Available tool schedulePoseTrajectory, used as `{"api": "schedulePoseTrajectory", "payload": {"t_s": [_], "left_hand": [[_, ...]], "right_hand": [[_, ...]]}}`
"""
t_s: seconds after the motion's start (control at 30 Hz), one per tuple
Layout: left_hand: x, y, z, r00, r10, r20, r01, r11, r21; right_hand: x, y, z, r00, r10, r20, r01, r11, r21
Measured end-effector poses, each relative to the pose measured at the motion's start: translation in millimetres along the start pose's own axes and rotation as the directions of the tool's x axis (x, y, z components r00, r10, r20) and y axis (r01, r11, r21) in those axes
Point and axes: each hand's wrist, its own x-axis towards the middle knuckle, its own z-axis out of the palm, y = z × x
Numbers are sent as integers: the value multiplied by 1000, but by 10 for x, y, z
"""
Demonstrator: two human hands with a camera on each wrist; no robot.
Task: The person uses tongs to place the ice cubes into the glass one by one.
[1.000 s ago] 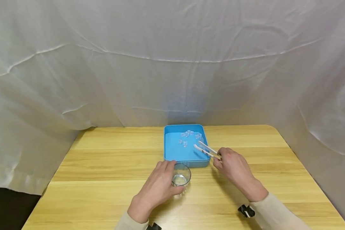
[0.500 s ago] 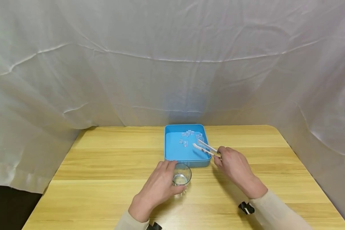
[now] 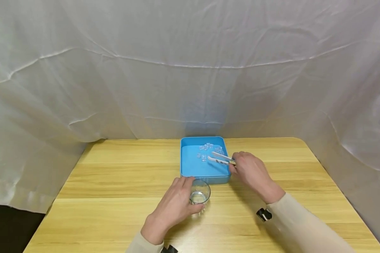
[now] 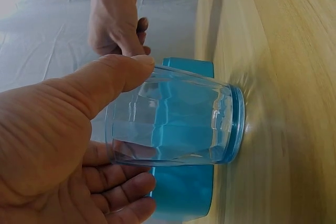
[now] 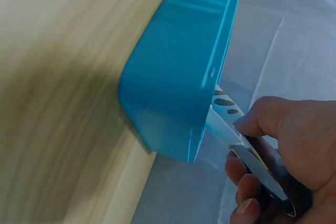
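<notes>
My left hand (image 3: 174,202) holds a clear drinking glass (image 4: 173,116) between thumb and fingers. The glass stands upright on the table, just in front of a square blue tray (image 3: 190,168). In my right hand (image 3: 251,172) is a pair of tongs (image 5: 247,156), gripped near the bend, with white arms spread apart. Their tips reach over the tray's right side in the head view, and nothing shows between them. Several clear cubes (image 3: 204,158) lie on the tray floor, some clustered at the back and right. In the right wrist view the tray wall hides the tong tips.
A wooden table (image 3: 123,182) carries the tray and glass. Behind and beside it hangs a pale grey curtain (image 3: 145,88), close to the tray's back edge. Black straps (image 3: 264,214) sit at the wrists.
My right hand has moved left and a little forward, bringing the tong tips further over the tray toward the cubes. The left hand and glass stay where they were.
</notes>
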Motion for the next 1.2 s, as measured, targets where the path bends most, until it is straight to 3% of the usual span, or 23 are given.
{"api": "schedulePoseTrajectory", "payload": {"t_s": [0.43, 0.9, 1.2], "left_hand": [[9, 35, 9, 1000, -12, 24, 13, 1000, -23], [9, 46, 34, 1000, -8, 17, 9, 1000, -17], [15, 52, 32, 1000, -9, 15, 9, 1000, -14]], "right_hand": [[177, 40, 32, 995, -4, 95, 2, 1000, 24], [234, 67, 122, 989, -48, 140, 41, 998, 55], [216, 33, 165, 994, -74, 85, 73, 997, 15]]}}
